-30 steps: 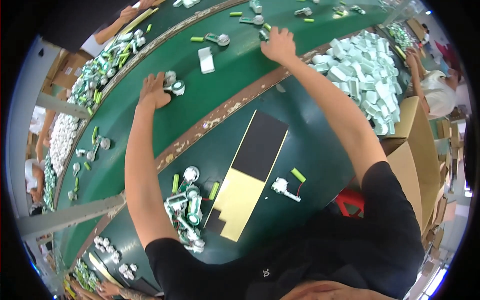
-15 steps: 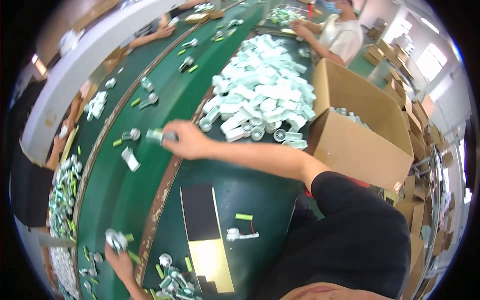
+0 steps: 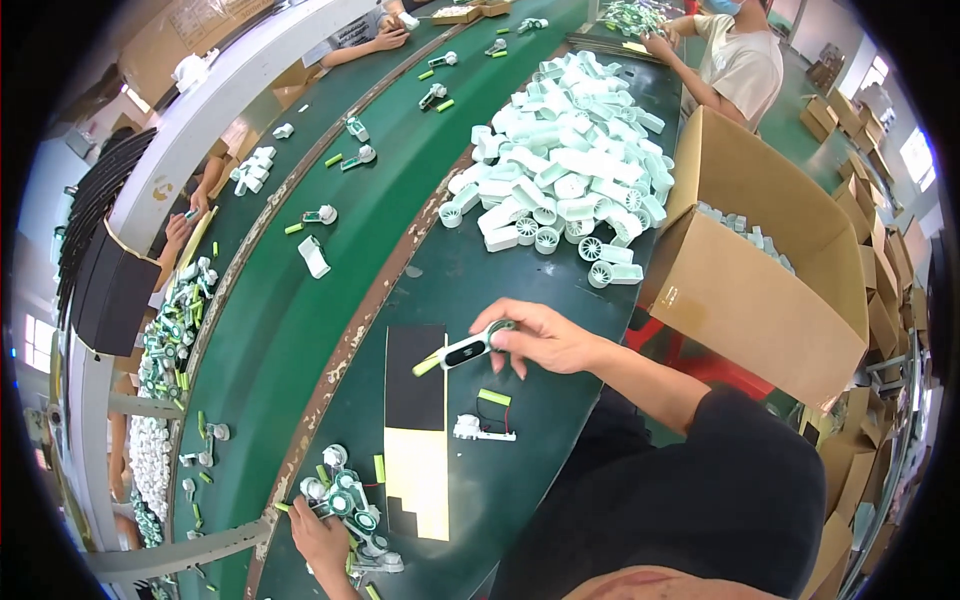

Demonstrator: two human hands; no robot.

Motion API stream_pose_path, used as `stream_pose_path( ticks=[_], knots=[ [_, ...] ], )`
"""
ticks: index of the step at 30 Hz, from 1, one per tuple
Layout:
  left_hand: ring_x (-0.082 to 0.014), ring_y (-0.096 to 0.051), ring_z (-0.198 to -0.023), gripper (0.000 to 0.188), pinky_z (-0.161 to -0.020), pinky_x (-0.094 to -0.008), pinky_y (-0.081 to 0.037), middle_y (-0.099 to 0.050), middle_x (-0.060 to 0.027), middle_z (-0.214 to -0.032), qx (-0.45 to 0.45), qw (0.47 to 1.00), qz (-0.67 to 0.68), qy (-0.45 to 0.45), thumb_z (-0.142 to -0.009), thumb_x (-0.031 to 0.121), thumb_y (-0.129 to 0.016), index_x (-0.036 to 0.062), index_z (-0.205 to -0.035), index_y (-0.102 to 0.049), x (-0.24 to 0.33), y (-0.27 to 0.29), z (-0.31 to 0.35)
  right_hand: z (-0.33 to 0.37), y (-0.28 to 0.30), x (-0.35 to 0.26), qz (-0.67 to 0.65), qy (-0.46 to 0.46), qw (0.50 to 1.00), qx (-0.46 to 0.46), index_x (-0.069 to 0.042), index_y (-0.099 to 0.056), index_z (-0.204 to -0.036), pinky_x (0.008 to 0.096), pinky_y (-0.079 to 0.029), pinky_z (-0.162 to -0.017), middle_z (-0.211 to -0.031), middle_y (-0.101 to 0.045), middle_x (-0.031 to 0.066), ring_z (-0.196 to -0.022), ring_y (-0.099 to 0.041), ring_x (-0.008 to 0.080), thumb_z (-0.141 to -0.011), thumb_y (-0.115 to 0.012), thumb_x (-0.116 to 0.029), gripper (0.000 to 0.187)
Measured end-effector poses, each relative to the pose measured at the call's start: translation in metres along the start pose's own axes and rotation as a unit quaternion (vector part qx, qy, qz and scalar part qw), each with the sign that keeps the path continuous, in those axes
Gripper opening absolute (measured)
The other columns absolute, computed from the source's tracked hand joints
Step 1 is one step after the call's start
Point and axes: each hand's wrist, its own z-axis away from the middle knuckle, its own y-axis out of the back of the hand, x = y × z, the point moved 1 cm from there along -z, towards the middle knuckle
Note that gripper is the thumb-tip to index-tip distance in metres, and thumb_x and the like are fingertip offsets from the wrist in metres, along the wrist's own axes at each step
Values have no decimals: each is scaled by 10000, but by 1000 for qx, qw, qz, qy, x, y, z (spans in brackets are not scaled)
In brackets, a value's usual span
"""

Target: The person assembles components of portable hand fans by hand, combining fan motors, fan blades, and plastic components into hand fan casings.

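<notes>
My right hand (image 3: 545,340) is closed around one end of a slim white-and-green device part (image 3: 468,350) with a dark oval panel. A yellow-green battery (image 3: 427,364) sticks out from its far end, above the black part of a flat strip (image 3: 415,375). At the lower left, my left hand (image 3: 320,540) reaches into a pile of similar white-and-green assemblies (image 3: 348,492). Its fingers close on a round-headed white assembly (image 3: 312,488) at the pile's edge, partly hidden. On the table near my right hand lies a white part (image 3: 482,428) wired to a green battery (image 3: 493,398).
A heap of pale housings (image 3: 570,150) covers the table's far part, beside an open cardboard box (image 3: 760,300). The green belt (image 3: 270,330) on the left carries scattered assemblies and a white housing (image 3: 313,257). Other people work across the belt and at the far end.
My right hand has come back from over the belt to above the strip, holding the device part. My left hand has moved from the belt to the pile on the table. The view has shifted.
</notes>
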Motion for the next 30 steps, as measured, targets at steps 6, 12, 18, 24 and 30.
stream_pose_path(
  ticks=[6, 12, 18, 24, 30],
  knots=[
    [-456, -588, -1091, 609, -918, -536, -498, -572, -241, -1164, -68, 991, -116, 0, -783, 103, -703, -32, -1349, -523, 27, 29, 0, 42, 38, 51, 26, -25, 990, 140, -76, -597, -1253, 256, -546, -699, -1050, -609, 23, -872, -629, 87, -1016, -648, -108, 245],
    [-445, -594, -1128, 551, -907, -543, -517, -582, -226, -1209, -98, 982, -163, 1, -791, 138, -749, -26, -1291, -584, 48, 42, -11, 57, 33, 55, 245, 25, 936, 252, -57, -586, -1212, 303, -556, -706, -1048, -619, 58, -832, -627, 149, -919, -727, -42, 325],
    [-430, -605, -1129, 431, -894, -536, -531, -614, -218, -1170, -167, 963, -201, -67, -841, 182, -736, -16, -1207, -623, 153, 60, -32, 59, 32, 48, 346, 33, 908, 233, -64, -603, -1194, 405, -562, -716, -1052, -629, 137, -793, -667, 330, -911, -785, -200, 363],
    [-411, -651, -990, 361, -836, -512, -535, -661, -182, -1093, -110, 915, 36, -386, -919, 222, -693, 38, -1222, -626, 318, 41, -105, 74, 55, 53, 418, 38, 864, 279, -62, -623, -1217, 410, -576, -722, -1152, -556, 155, -850, -684, 332, -863, -817, -182, 421],
    [-365, -711, -946, 252, -828, -473, -552, -733, -175, -997, -128, 894, 182, -389, -935, 219, -651, 27, -1090, -701, 425, -29, -196, 67, 49, 69, 459, 115, 831, 291, -58, -594, -1273, 436, -578, -738, -1195, -555, 147, -860, -687, 331, -862, -773, -65, 449]
  ],
)
